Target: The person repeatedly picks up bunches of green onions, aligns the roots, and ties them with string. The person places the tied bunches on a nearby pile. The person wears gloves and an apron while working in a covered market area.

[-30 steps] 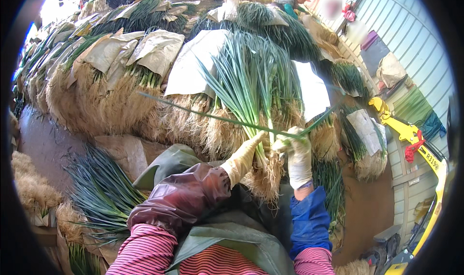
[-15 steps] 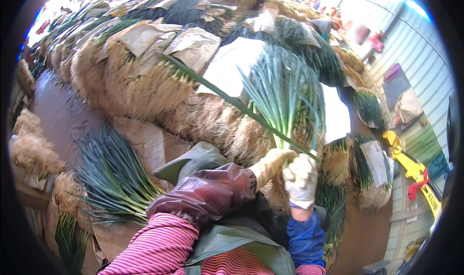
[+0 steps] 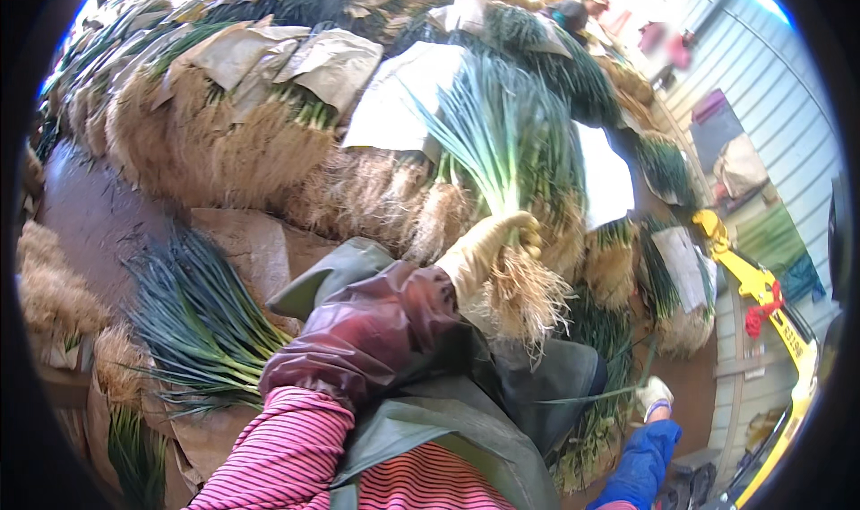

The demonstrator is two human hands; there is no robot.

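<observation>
One bunch of green onions is in our left hand, which wears a pale rubber glove with the fingers closed around the bunch just above its roots. The bunch stands nearly upright a little above the centre of the view, its green leaves fanning out toward 12 o'clock and its pale, stringy roots hanging toward 6 o'clock below the glove. A dark red sleeve cover runs from the glove toward 7 o'clock over a striped red and white sleeve.

Our right hand, in a white glove above a blue sleeve, is low at 5 o'clock, well apart from the bunch. A thin green leaf reaches to it, but we cannot tell if the fingers are closed on the leaf.

Behind the bunch, from 10 to 2 o'clock, many tied bundles lie stacked with their roots toward us, some covered with brown paper. At 8 o'clock another loose bundle lies with its leaves spread. A yellow machine part is at 4 o'clock.
</observation>
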